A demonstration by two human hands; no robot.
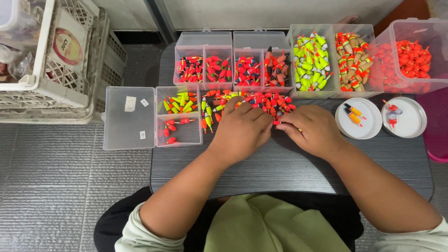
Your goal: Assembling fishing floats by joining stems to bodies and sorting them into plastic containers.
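Clear plastic compartment box [178,133] with yellow and red floats lies at left. Left hand [242,128], fingers curled narrow, rests on the loose pile of fishing floats [268,100] on the grey table [280,168]. Right hand [312,130] pinches one float. Two round white lids [364,126] lie at right.

Glossy plastic floats [268,101], clear plastic boxes [203,58]

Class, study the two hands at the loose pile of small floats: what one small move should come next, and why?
Probably the right hand lifts the red float pinched at its fingers clear of the loose pile, since both hands meet there and the left hand rests on the pile beside the sorted boxes.
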